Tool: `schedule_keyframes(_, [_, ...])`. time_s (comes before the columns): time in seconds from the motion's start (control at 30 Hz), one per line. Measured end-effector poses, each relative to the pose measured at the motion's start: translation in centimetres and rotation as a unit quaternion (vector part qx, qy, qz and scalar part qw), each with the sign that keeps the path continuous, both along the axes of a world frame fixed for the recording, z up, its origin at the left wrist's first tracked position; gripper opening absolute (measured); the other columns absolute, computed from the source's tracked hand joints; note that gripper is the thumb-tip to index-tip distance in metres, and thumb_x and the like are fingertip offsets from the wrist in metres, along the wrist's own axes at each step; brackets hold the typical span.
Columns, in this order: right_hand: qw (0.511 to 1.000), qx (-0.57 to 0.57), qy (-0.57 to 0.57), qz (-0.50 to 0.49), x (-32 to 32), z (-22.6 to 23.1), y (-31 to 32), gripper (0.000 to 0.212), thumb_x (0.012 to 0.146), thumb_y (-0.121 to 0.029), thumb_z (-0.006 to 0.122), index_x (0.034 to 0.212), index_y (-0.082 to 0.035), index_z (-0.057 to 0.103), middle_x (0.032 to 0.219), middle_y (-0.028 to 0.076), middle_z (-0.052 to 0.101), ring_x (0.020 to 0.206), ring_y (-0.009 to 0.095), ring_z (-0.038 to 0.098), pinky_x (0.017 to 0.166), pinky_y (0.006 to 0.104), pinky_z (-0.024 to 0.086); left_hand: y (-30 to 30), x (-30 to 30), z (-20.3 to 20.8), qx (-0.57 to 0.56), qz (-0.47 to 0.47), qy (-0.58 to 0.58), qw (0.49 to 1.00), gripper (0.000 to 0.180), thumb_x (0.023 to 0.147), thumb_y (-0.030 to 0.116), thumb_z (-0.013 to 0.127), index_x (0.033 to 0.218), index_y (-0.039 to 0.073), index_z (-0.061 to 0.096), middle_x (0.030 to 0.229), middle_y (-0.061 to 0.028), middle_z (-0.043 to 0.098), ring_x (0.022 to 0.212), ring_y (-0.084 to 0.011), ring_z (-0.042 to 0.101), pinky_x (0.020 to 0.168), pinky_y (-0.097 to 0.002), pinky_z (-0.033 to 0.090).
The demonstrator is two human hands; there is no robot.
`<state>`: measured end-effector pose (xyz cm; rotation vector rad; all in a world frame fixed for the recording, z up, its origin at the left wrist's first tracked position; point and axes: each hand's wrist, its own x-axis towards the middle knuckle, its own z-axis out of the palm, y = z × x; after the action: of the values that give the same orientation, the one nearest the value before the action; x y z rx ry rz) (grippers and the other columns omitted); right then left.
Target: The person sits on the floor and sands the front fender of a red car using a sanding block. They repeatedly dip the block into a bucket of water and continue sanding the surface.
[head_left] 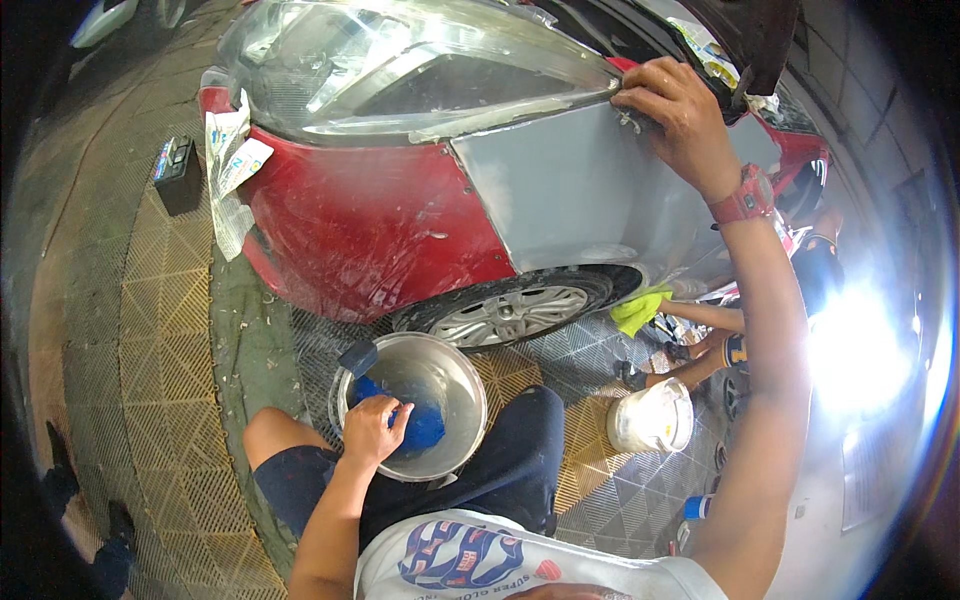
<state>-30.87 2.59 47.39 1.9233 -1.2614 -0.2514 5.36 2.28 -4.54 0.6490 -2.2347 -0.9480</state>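
Note:
My left hand (374, 432) is over the metal basin (478, 400) by my knees, fingers drawn together on a blue cloth (424, 428) that hangs into it. A small dark grey pad (358, 358) rests on the basin's rim. My right hand (683, 115), with a red watch on the wrist, bears on the top of the grey-primed fender (560, 190), beside the rear corner of the headlight (430, 85). Its fingers are curled, and whatever lies under them is hidden. Pale residue marks the red bumper (370, 220).
The front wheel (515, 315) is just beyond the basin. A white bucket (650, 415) stands to the right. Another person's hand holds a yellow-green cloth (640, 312) near the wheel. A black battery-like box (178, 178) sits far left; a bright lamp (860, 350) glares at right.

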Motion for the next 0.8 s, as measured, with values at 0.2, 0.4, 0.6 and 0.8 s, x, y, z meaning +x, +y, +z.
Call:
schedule_keyframes(0.2, [0.999,0.017,-0.04,-0.01,-0.2,0.0,-0.4,0.041,0.071,0.005,0.081,0.109,-0.01,0.077,0.113,0.004,0.074,0.112,0.03,0.067,0.097,0.0428,0.054,0.1,-0.3,-0.2,0.033,0.005,0.027,0.999,0.029,0.098,0.027,0.085,0.083,0.005,0.074,0.081,-0.0158,0.076,0.075,-0.037,0.075,0.069,-0.0473,0.06])
schedule_keyframes(0.4, [0.999,0.022,-0.036,0.023,0.1,-0.3,-0.9,0.043,0.07,0.005,0.081,0.11,-0.01,0.077,0.113,0.003,0.074,0.11,0.029,0.067,0.096,0.0434,0.053,0.1,-0.2,-0.7,0.015,0.006,0.029,0.999,0.028,0.098,0.026,0.085,0.083,0.004,0.074,0.08,-0.0152,0.075,0.073,-0.0364,0.075,0.067,-0.0466,0.059])
schedule_keyframes(0.6, [0.998,0.007,-0.061,0.019,-0.3,-1.2,-0.7,0.043,0.07,0.005,0.08,0.111,-0.01,0.077,0.114,0.004,0.075,0.11,0.029,0.067,0.096,0.0433,0.052,0.0,-0.3,-0.3,0.019,0.01,0.019,1.0,0.028,0.097,0.025,0.086,0.083,0.004,0.073,0.08,-0.0141,0.075,0.073,-0.0353,0.075,0.066,-0.0465,0.059])
schedule_keyframes(0.8, [0.998,0.005,-0.042,0.044,-1.7,-0.5,-1.0,0.042,0.072,0.006,0.078,0.111,-0.01,0.076,0.114,0.003,0.074,0.111,0.028,0.067,0.097,0.0437,0.051,0.1,-0.6,-0.4,0.018,0.009,0.012,1.0,0.029,0.098,0.024,0.086,0.082,0.003,0.072,0.078,-0.0134,0.074,0.069,-0.0337,0.074,0.063,-0.0451,0.058])
